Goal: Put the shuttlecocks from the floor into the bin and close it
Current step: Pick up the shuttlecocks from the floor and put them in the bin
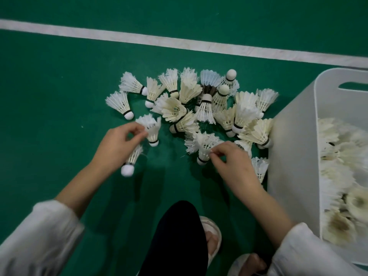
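Shuttlecocks of white and cream feather with white cork tips (199,104) lie in a loose heap on the floor just beyond both my hands. Most are on their sides, and a few stand on their feathers.

My left hand (117,144) grips one palmed shuttlecock (130,162) with its cork toward me. The fingertips of that hand pinch the feathers of a second shuttlecock (151,130). My right hand (233,162) pinches the feather skirt of a third shuttlecock (202,148), cork toward me.

Any print on the dark bands round the corks is too small to read.

A tall white plastic bin (294,148) stands directly right of my right hand, open at the top. Its near wall touches the rightmost shuttlecocks of the heap. A slot handle (352,86) is cut in its far wall. More feathered shuttlecocks inside the bin (342,166) are blurred.

The surface is a green sports floor (59,96). A white painted line (179,41) crosses it beyond the heap, slanting nearer on the right. Below my hands are white sleeves (39,236), a dark trouser leg (175,236) and a pale sandal (213,236).
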A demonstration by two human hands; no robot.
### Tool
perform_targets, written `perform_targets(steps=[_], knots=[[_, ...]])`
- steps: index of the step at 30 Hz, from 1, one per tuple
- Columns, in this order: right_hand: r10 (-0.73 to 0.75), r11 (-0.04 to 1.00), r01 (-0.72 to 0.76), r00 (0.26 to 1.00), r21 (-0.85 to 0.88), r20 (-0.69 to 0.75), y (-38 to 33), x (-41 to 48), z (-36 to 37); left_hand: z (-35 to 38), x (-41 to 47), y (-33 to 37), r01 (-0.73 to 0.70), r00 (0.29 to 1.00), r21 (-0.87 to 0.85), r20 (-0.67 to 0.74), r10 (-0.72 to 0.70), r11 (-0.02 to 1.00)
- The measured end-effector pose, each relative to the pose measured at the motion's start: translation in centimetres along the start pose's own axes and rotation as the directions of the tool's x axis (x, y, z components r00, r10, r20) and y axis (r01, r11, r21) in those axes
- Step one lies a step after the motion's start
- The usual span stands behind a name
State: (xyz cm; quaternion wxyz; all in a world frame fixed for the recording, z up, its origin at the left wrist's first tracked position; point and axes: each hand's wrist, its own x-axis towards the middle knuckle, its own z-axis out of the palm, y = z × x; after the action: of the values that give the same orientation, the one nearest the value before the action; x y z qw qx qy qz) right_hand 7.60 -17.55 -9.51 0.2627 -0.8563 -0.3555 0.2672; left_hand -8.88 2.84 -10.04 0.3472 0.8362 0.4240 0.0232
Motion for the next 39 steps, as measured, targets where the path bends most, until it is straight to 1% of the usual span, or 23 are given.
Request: perform_targets(steps=[3, 7, 9, 11, 13, 15, 17, 18, 20, 21, 22, 24, 26, 28, 30, 33, 34, 37, 39], knots=[[-0.099, 0.994, 0.099, 0.995, -0.048, -0.011, -1.2, 1.0, -3.2, -0.9, -2.0, 2.4, -0.11, 0.994, -0.021, 0.023, 0.11, 0.994], [-0.222, 0.963, 0.219, 0.975, -0.154, -0.003, -3.0, 1.4, -9.2, -1.9, -1.9, 8.8, -0.3, 0.953, -0.023, 0.027, 0.301, 0.954], [-0.246, 0.948, 0.244, 0.969, -0.206, 0.015, -3.5, 0.7, -12.6, -1.9, -1.5, 12.6, -0.387, 0.922, -0.023, 0.015, 0.387, 0.922], [-0.246, 0.941, 0.235, 0.969, -0.242, -0.016, -3.2, -0.8, -16.0, -1.5, -1.7, 16.3, -0.466, 0.885, -0.037, 0.001, 0.466, 0.884], [-0.184, 0.969, 0.158, 0.975, -0.191, -0.124, -2.0, -2.9, -19.1, -0.7, -2.3, 19.6, -0.522, 0.852, -0.079, -0.002, 0.523, 0.849], [-0.049, 0.996, 0.025, 0.955, -0.086, -0.292, 0.4, -5.0, -21.6, 0.5, -3.1, 22.1, -0.551, 0.831, -0.125, 0.004, 0.556, 0.825], [0.118, 0.993, -0.115, 0.888, 0.034, -0.445, 3.5, -6.8, -23.3, 2.0, -3.8, 24.2, -0.581, 0.807, -0.144, 0.019, 0.59, 0.801], [0.208, 0.978, -0.194, 0.847, 0.08, -0.489, 5.1, -7.5, -23.8, 2.8, -4.2, 25.2, -0.601, 0.791, -0.149, 0.031, 0.612, 0.785], [0.352, 0.93, -0.352, 0.778, 0.103, -0.52, 8.1, -8.8, -24.0, 4.2, -4.8, 26.6, -0.648, 0.749, -0.157, 0.051, 0.661, 0.745], [0.393, 0.909, -0.405, 0.759, 0.096, -0.519, 9.2, -9.2, -23.8, 4.8, -5.1, 27.1, -0.664, 0.732, -0.16, 0.06, 0.679, 0.73], [0.415, 0.895, -0.439, 0.753, 0.08, -0.511, 10.2, -9.4, -23.3, 5.4, -5.4, 27.4, -0.673, 0.722, -0.164, 0.068, 0.689, 0.722], [0.405, 0.89, -0.455, 0.773, 0.018, -0.489, 11.5, -9.2, -22.2, 6.3, -5.8, 27.7, -0.678, 0.713, -0.172, 0.08, 0.696, 0.714], [0.366, 0.897, -0.439, 0.809, -0.059, -0.46, 12.7, -8.5, -20.9, 6.8, -6.2, 27.6, -0.693, 0.698, -0.169, 0.085, 0.711, 0.701], [0.334, 0.903, -0.419, 0.824, -0.097, -0.457, 13.5, -7.7, -20.0, 7.1, -6.3, 27.3, -0.698, 0.691, -0.163, 0.101, 0.716, 0.697], [0.306, 0.911, -0.403, 0.807, -0.092, -0.505, 13.7, -7.3, -20.2, 7.1, -6.2, 27.1, -0.687, 0.702, -0.155, 0.112, 0.704, 0.71], [0.271, 0.94, -0.341, 0.761, -0.009, -0.589, 12.9, -7.1, -21.4, 6.9, -5.9, 26.7, -0.663, 0.727, -0.153, 0.103, 0.679, 0.733], [0.262, 0.95, -0.312, 0.764, 0.018, -0.59, 12.7, -6.8, -21.6, 6.9, -5.8, 26.7, -0.654, 0.736, -0.153, 0.099, 0.67, 0.741], [0.236, 0.966, -0.255, 0.827, 0.035, -0.51, 12.4, -4.6, -20.9, 7.0, -5.7, 26.7, -0.628, 0.757, -0.172, 0.093, 0.647, 0.759], [0.256, 0.954, -0.298, 0.863, -0.031, -0.435, 12.8, -2.7, -19.5, 7.2, -5.6, 26.8, -0.627, 0.756, -0.176, 0.096, 0.647, 0.759]])
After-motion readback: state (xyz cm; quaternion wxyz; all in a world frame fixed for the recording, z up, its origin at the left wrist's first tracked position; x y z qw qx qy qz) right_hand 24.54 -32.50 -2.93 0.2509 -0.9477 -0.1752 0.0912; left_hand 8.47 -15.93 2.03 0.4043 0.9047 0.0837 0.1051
